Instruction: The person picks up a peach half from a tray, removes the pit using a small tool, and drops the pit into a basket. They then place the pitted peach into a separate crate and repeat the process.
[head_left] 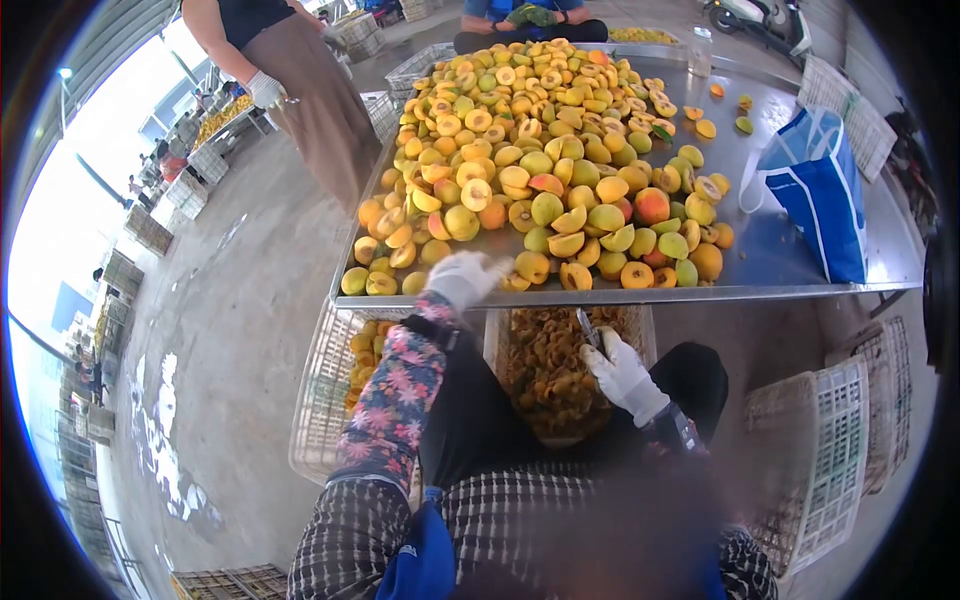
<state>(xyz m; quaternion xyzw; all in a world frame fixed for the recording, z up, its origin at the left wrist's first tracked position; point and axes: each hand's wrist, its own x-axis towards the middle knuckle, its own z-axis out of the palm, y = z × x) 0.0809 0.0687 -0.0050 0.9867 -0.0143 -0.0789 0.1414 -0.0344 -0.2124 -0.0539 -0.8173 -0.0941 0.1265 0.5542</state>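
Yellow peaches (462, 222), some green-tinged or blushed red, lie heaped across the stainless-steel counter (740, 240). Many are cut into halves, with brown stones or hollows showing; the heap reaches almost to the front rim. A few loose pieces lie apart from it at the far right, near a clear jar (700, 52).

The left hand (466, 280), in a white glove, is at the front rim of the counter, blurred, its fingers apart and pointing right. It holds nothing that can be made out; the nearest fruit is a peach half (514, 282) just beside the fingertips. Above its wrist is a floral sleeve (397, 385).

The right hand (625, 377), also white-gloved, is lower and well apart from the left, its fingers closed around a slim metal tool (588, 328). The tool tilts up and to the left, towards the underside of the rim. A dark band with a small device (686, 430) circles that wrist.

Below the counter's front edge, a white plastic crate (497, 345) holds brownish-orange pieces (550, 370), too small to name surely. To its left, a lattice crate (315, 400) has yellow peach pieces in it.

On the counter's right side, a blue tote bag (820, 205) with white trim stands upright. More lattice crates (820, 440) stand on the floor at right. Beyond the far edge sits a person in blue (530, 18); another, in a long brown skirt (315, 110), stands at left.
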